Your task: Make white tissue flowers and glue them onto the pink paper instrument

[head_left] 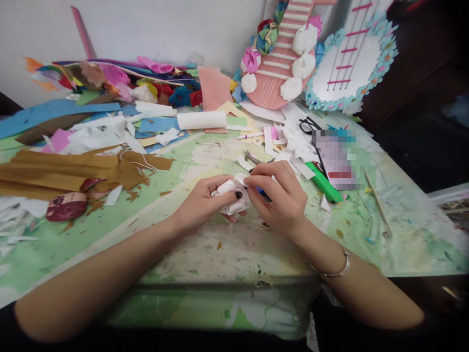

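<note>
Both my hands meet over the middle of the green table (146, 215). My left hand (205, 203) is closed around a crumpled white paper piece (230, 195), thumb pressed on it. My right hand (280, 195) pinches the top of the same white paper with its fingertips. A dark blue thing (264, 194) shows under the right fingers; what it is I cannot make out. A silver bracelet (335, 271) circles my right wrist.
Brown paper strips (66, 171) and a dark red tape roll (66, 206) lie left. White scraps, a paper roll (202, 120), black scissors (309, 126), a green marker (324, 185) and a wooden stick (377, 203) lie behind and right. Paper guitars (282, 63) stand at the back.
</note>
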{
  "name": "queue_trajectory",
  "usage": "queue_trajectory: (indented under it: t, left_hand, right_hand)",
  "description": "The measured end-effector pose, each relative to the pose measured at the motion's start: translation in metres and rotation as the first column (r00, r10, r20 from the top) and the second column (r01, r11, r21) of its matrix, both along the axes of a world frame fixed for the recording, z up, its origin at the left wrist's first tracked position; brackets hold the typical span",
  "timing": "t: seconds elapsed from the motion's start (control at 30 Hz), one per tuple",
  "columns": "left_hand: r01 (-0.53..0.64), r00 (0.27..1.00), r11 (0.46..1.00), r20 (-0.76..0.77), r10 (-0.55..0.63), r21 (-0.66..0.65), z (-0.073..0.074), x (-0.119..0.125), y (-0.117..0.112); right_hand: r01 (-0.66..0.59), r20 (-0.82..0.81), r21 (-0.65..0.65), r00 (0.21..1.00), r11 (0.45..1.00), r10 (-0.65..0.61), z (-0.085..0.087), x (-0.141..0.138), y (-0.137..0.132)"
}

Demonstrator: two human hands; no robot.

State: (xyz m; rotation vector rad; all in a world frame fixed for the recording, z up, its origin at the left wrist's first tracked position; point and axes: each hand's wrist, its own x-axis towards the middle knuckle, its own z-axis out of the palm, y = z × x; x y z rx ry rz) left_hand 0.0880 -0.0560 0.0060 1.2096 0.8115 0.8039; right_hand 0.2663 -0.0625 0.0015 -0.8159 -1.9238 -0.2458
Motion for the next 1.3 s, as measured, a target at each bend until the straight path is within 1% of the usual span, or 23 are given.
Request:
queue_trajectory:
  t: [0.1,0.2,0.37,0.47,0.57,0.63,0.7,0.73,0.77,0.8,0.83,0.9,0.93,0.97,1.0,1.07,1.17,1.23,1.3]
  left_hand:
    - [-0.010,0.999,0.999,0.036,0.011,-0.033,0.000,0.001,0.000]
    - [0.000,0.996,0.998,0.090,0.006,-0.064,0.001,0.001,-0.001]
    - [0.053,0.970,0.995,0.243,-0.030,-0.087,0.000,-0.001,-0.001]
    - [0.014,0.972,0.995,0.235,0.010,-0.100,0.000,-0.001,0.000]
    - [-0.041,0.976,0.991,0.209,0.067,-0.128,0.001,-0.001,0.001]
    - [-0.063,0.970,0.985,0.223,0.097,-0.158,0.002,-0.002,0.002]
    - [-0.086,0.962,0.977,0.239,0.132,-0.195,0.003,-0.003,0.004]
    - [-0.103,0.958,0.972,0.243,0.154,-0.213,0.004,-0.004,0.005]
    - [-0.121,0.953,0.966,0.244,0.177,-0.229,0.005,-0.005,0.006]
    - [-0.135,0.949,0.961,0.246,0.196,-0.242,0.006,-0.007,0.007]
    - [-0.144,0.946,0.957,0.249,0.208,-0.252,0.007,-0.008,0.008]
    - [-0.156,0.941,0.952,0.254,0.225,-0.263,0.009,-0.010,0.010]
    - [-0.161,0.939,0.951,0.256,0.231,-0.265,0.010,-0.011,0.010]
    - [-0.168,0.936,0.949,0.259,0.238,-0.265,0.011,-0.012,0.011]
    - [-0.176,0.932,0.948,0.264,0.247,-0.266,0.011,-0.013,0.011]
    - [-0.180,0.926,0.946,0.279,0.256,-0.271,0.013,-0.015,0.012]
    - [-0.140,0.916,0.942,0.323,0.240,-0.305,0.015,-0.019,0.012]
    - [-0.116,0.902,0.933,0.357,0.242,-0.340,0.016,-0.022,0.013]
    - [-0.115,0.886,0.919,0.379,0.267,-0.378,0.017,-0.024,0.015]
  right_hand:
    - [-0.012,0.027,0.046,1.000,0.999,0.010,-0.004,0.001,-0.001]
    - [-0.013,0.074,0.051,0.997,0.999,0.009,-0.007,0.002,-0.001]
    - [-0.037,0.094,0.042,0.995,0.998,0.033,-0.004,0.003,-0.002]
    - [-0.070,0.099,0.044,0.993,0.997,0.065,0.000,0.001,-0.004]
    - [-0.099,0.085,0.010,0.992,0.995,0.098,0.002,-0.001,-0.006]
    - [-0.071,0.030,-0.018,0.997,0.997,0.072,0.005,0.001,-0.005]
    - [0.024,-0.040,-0.064,0.999,0.998,-0.027,0.010,0.006,-0.003]
    - [0.087,-0.047,-0.114,0.995,0.990,-0.093,0.013,0.009,-0.001]
    - [0.155,-0.017,-0.185,0.987,0.970,-0.160,0.015,0.014,0.001]
    - [0.221,0.054,-0.269,0.975,0.938,-0.214,0.017,0.020,0.003]
    - [0.285,0.159,-0.358,0.957,0.889,-0.243,0.017,0.025,0.006]
    - [0.410,0.394,-0.495,0.892,0.766,-0.223,0.016,0.037,0.011]
    - [0.464,0.485,-0.531,0.853,0.709,-0.195,0.014,0.041,0.014]
    - [0.509,0.548,-0.547,0.818,0.664,-0.176,0.011,0.044,0.016]
    - [0.545,0.589,-0.552,0.790,0.631,-0.168,0.009,0.047,0.017]
    - [0.592,0.627,-0.551,0.759,0.589,-0.177,0.006,0.047,0.019]
    - [0.613,0.637,-0.558,0.748,0.559,-0.185,0.007,0.042,0.020]
    - [0.613,0.638,-0.563,0.749,0.555,-0.180,0.010,0.039,0.020]
    - [0.608,0.637,-0.558,0.750,0.564,-0.178,0.012,0.037,0.021]
